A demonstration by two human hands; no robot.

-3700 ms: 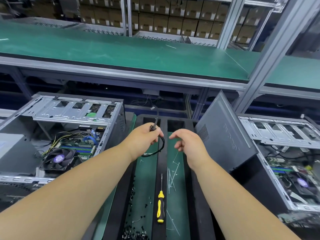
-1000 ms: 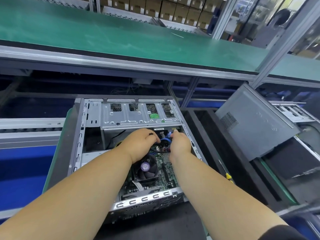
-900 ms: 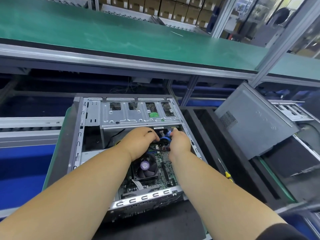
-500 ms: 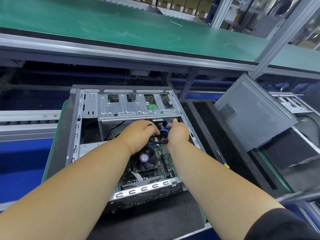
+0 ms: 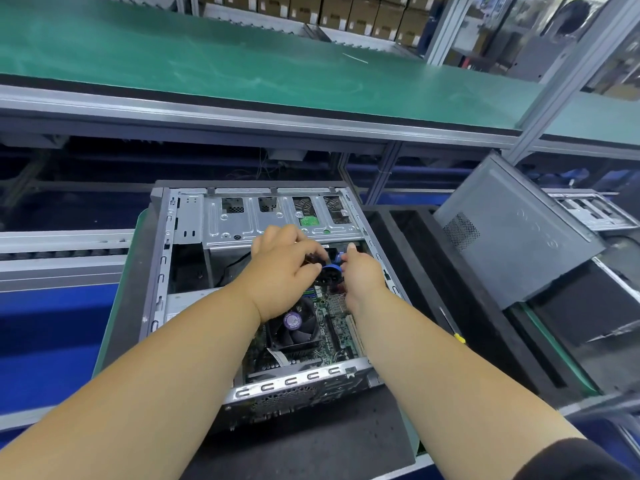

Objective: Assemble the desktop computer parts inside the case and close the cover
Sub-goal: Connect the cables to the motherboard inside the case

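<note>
An open grey computer case (image 5: 162, 271) lies flat in front of me, its motherboard (image 5: 334, 327) and a black cooler fan (image 5: 294, 327) showing. Both hands are inside it, just under the silver drive cage (image 5: 277, 220). My left hand (image 5: 280, 271) is closed on a black cable connector (image 5: 311, 259). My right hand (image 5: 362, 275) pinches a blue cable (image 5: 330, 270) right beside it. The hands almost touch. What the connector meets is hidden by my fingers. The grey side cover (image 5: 512, 237) leans tilted to the right of the case.
A black foam tray (image 5: 433, 271) sits right of the case, with a yellow-handled screwdriver (image 5: 453, 330) lying in it. Another open case (image 5: 588, 213) stands far right. A green-topped shelf (image 5: 242, 64) runs above. Grey conveyor rails (image 5: 62, 251) run on the left.
Earlier my hands held a black cable over the foam tray; since then they are inside the case. In the last second they shifted slightly toward the drive cage, fingers still on the cables.
</note>
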